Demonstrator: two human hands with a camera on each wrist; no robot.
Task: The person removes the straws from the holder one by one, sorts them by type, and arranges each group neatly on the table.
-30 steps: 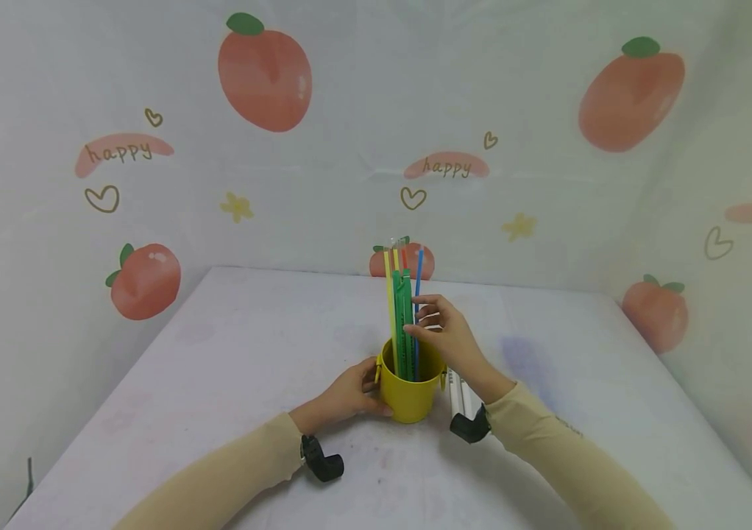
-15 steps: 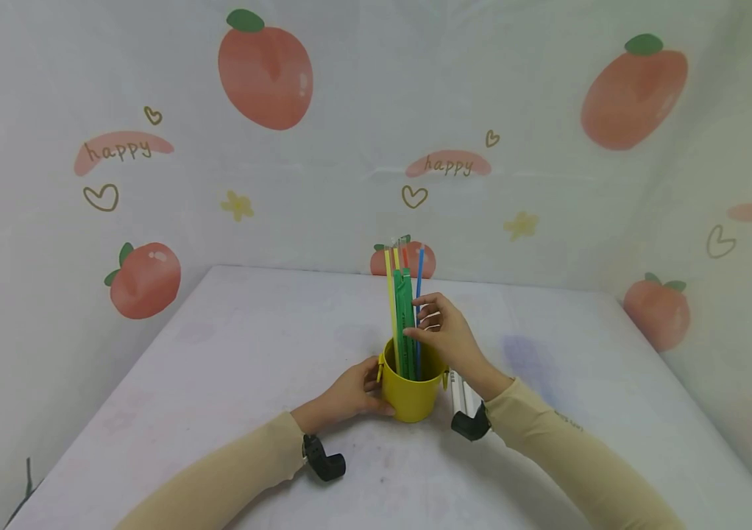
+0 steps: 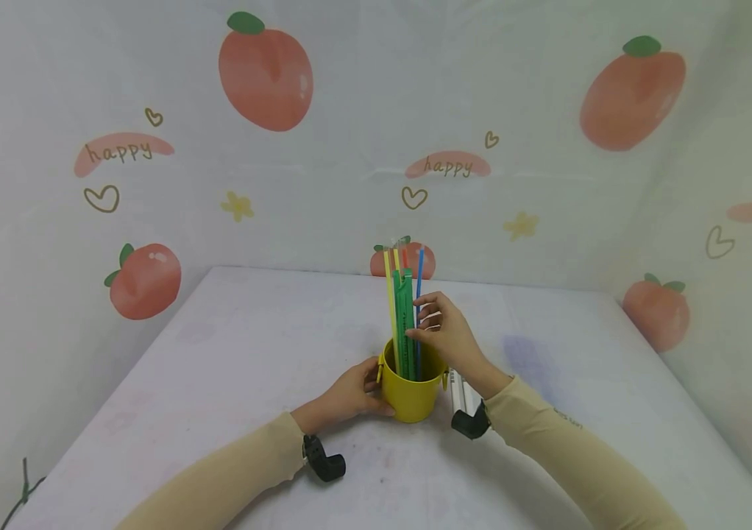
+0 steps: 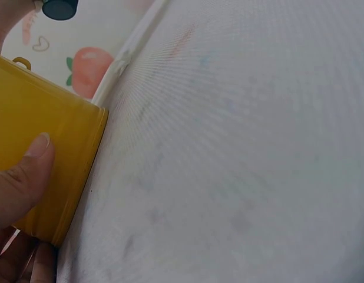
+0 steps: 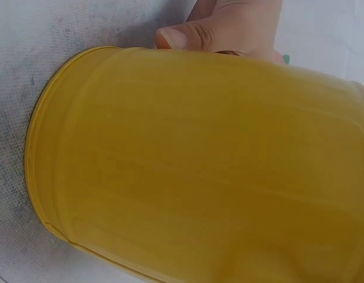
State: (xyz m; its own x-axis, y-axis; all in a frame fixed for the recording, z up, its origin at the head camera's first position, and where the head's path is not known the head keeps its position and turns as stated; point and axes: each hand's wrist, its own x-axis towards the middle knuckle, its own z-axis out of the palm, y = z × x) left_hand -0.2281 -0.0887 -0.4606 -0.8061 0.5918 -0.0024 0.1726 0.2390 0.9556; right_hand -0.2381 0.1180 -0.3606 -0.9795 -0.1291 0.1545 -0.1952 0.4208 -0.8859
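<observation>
A yellow metal cup stands near the table's middle, holding several straws and a green flat stick. My left hand grips the cup's left side; its thumb lies on the yellow wall in the left wrist view. My right hand is raised above the rim and pinches the green stick, beside a blue straw. The right wrist view is filled by the cup, with a finger of the left hand behind it.
White sticks lie on the table right of the cup, partly under my right wrist. Cloth printed with peaches hangs behind and on both sides. A dark cord shows at the lower left edge.
Almost nothing differs: both hands keep their places on the cup and the green stick, and the view shifts only slightly.
</observation>
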